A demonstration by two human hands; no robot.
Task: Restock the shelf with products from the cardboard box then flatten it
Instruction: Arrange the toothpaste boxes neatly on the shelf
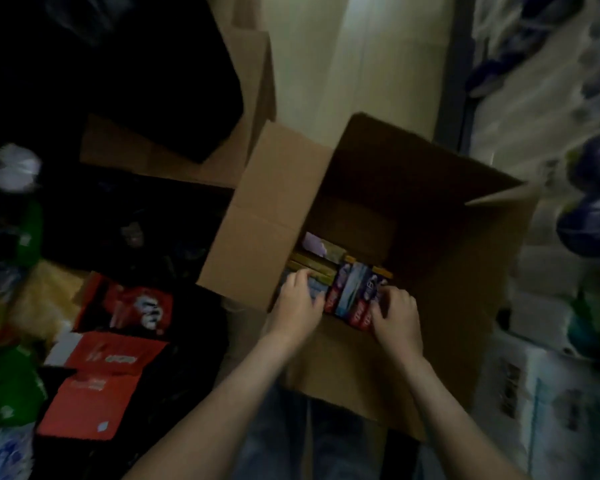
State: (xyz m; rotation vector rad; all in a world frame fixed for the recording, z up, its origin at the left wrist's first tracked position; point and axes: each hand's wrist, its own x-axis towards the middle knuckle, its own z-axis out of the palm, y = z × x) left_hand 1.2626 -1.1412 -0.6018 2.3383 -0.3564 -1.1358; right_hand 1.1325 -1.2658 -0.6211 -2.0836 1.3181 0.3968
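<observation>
An open cardboard box (430,237) stands on the floor in front of me with its flaps spread. Inside, at its near left, lie several long product cartons (352,292), red, blue and purple, with yellow ones (312,265) behind them. My left hand (300,299) reaches into the box and its fingers curl over the left side of the cartons. My right hand (397,317) grips the right side of the same bundle of cartons. The far half of the box floor is dark and looks bare.
A second cardboard box (250,98) stands behind to the left. Red packages (111,358) and green bags (11,386) fill the dark shelf at left. White wrapped packs (551,393) and bagged dark items (593,188) line the right. A pale floor strip (354,64) runs ahead.
</observation>
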